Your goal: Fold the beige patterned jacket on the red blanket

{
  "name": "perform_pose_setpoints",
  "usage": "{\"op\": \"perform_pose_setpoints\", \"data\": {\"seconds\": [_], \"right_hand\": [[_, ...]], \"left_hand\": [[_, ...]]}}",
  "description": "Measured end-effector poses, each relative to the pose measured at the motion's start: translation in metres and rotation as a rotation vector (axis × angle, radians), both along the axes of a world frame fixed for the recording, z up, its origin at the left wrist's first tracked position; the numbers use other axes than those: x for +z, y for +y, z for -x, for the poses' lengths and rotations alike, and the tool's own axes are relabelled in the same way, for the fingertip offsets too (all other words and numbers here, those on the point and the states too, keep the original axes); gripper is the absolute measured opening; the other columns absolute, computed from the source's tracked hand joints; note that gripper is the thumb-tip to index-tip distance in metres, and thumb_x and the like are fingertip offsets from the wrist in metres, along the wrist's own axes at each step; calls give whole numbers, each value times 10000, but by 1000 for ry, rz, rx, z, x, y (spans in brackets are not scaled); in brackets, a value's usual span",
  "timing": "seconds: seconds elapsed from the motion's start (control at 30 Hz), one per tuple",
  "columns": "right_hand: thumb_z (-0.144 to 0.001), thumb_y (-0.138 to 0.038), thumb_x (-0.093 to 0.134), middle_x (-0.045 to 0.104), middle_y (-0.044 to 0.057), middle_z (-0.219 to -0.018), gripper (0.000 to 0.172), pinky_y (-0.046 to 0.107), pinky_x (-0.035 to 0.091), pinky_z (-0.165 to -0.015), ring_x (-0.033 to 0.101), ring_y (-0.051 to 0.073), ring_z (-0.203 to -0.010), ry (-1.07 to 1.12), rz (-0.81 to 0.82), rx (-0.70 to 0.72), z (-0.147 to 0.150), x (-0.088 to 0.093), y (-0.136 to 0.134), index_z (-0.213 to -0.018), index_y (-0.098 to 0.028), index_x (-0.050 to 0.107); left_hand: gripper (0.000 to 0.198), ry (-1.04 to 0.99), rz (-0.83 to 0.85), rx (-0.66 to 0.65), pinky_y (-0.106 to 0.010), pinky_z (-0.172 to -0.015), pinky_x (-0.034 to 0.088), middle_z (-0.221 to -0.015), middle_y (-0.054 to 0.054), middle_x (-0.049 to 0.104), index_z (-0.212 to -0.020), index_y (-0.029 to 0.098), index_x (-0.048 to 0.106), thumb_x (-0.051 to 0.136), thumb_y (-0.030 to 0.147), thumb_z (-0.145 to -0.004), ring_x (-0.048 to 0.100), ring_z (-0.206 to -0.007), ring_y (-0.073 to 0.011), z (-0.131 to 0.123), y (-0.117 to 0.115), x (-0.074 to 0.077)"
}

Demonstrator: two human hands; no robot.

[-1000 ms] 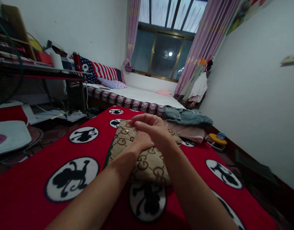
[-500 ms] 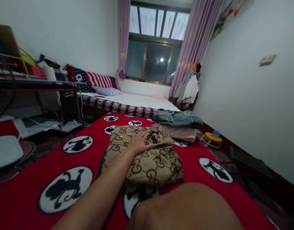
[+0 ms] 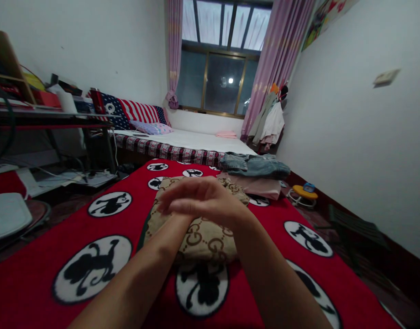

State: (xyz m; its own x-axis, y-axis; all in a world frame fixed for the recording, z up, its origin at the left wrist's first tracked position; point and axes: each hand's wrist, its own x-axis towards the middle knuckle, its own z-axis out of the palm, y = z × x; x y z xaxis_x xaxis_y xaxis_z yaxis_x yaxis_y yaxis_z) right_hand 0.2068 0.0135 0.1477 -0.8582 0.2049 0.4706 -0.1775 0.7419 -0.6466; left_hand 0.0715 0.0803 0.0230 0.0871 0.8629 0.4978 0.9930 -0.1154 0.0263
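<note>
A folded tan garment (image 3: 203,240) with a brown letter pattern lies on the red blanket (image 3: 141,178) in front of me. My left hand (image 3: 181,220) reaches up over it, but only the wrist shows, since the other hand covers its fingers. Held above the garment and crossing over that wrist, my right hand (image 3: 203,201) has its fingers stretched to the left, slightly curved, with nothing in them. Just beyond, to the right, folded blue jeans (image 3: 254,165) rest on a folded pale pink cloth (image 3: 261,186).
Behind the blanket stands a bed with a white top (image 3: 196,140). A cluttered desk (image 3: 52,121) is at the left, with a white chair seat (image 3: 7,217) near it. On the right floor are a yellow stool (image 3: 305,192) and a dark folding seat (image 3: 357,226).
My right arm, earlier low at the bottom with only its bare skin showing, has risen, bringing the right hand over the garment. It now hides my left hand, which lay flat there.
</note>
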Motion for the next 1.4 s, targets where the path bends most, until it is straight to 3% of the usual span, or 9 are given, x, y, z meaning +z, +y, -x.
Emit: {"op": "perform_pose_setpoints", "data": {"seconds": [0.07, 0.1, 0.3, 0.4, 0.6, 0.73, 0.87, 1.27, 1.4], "right_hand": [[-862, -300, 627, 708, 38, -1016, 215, 310, 475, -904, 629, 166, -967, -11, -109, -640, 4, -20, 36, -1045, -212, 697], [-860, -238, 608, 690, 89, -1091, 235, 374, 439, -964, 602, 207, -1045, -22, -120, -779, 1, -34, 54, -1073, -181, 690], [-834, -166, 555, 663, 143, -1165, 293, 462, 346, -1022, 542, 300, -1149, -263, -320, -1167, -21, -95, 104, -1086, -156, 702], [-821, -183, 537, 694, 75, -1132, 286, 371, 391, -979, 582, 257, -1109, -306, -376, -1149, -23, -93, 109, -1024, -215, 737], [-781, -194, 521, 745, 41, -1010, 327, 259, 469, -811, 667, 201, -966, -302, -64, -1246, -65, -61, 132, -1003, -237, 758], [-805, -448, 559, 729, 106, -1025, 342, 365, 478, -807, 652, 298, -1010, -501, -50, -1451, -90, -43, 137, -988, -241, 760], [-802, -634, 504, 729, 131, -901, 495, 391, 471, -791, 654, 314, -978, -699, -90, -1331, -87, -37, 130, -875, -221, 768], [-665, -159, 583, 601, 28, -526, 87, 240, 431, -484, 584, 166, -503, -560, 107, -1090, -84, -49, 139, -716, -147, 652], [-584, 7, 589, 555, -44, -563, 359, 235, 487, -478, 559, 130, -475, -199, 481, -1098, -80, -46, 138, -899, -165, 573]], "left_hand": [[571, -20, 27, 22, -477, -1103, 346, -1348, -42, 579, -1410, 267, 456, 359, 563, -932, 427, -1327, -310, -1, -1, 1], [617, -35, 44, 43, -483, -1113, 335, -1392, -64, 544, -1409, 234, 459, 378, 593, -914, 420, -1334, -313, -2, -2, 1], [744, -84, 109, 112, -483, -1150, 258, -1506, -92, 411, -1432, 198, 436, 355, 692, -881, 357, -1391, -265, -8, -5, 3], [747, -90, 120, 111, -473, -1153, 245, -1517, -78, 395, -1441, 207, 425, 350, 696, -882, 343, -1399, -259, -9, -6, 5], [759, -113, 141, 110, -479, -1139, 255, -1509, -82, 408, -1444, 206, 423, 347, 704, -877, 360, -1385, -270, -8, -6, 7], [775, -127, 127, 87, -468, -1145, 233, -1513, -90, 401, -1437, 205, 431, 328, 725, -871, 349, -1390, -262, -6, -5, 6], [815, -144, 156, 66, -461, -1154, 207, -1529, -92, 373, -1444, 206, 419, 302, 757, -855, 320, -1407, -261, -5, -6, 8], [881, -146, 179, 73, -476, -1153, 214, -1524, -96, 380, -1446, 209, 416, 310, 810, -811, 313, -1412, -267, -7, -8, 12], [892, -149, 177, 62, -482, -1152, 214, -1524, -98, 378, -1453, 195, 406, 316, 808, -811, 319, -1408, -274, -6, -8, 11]]}}
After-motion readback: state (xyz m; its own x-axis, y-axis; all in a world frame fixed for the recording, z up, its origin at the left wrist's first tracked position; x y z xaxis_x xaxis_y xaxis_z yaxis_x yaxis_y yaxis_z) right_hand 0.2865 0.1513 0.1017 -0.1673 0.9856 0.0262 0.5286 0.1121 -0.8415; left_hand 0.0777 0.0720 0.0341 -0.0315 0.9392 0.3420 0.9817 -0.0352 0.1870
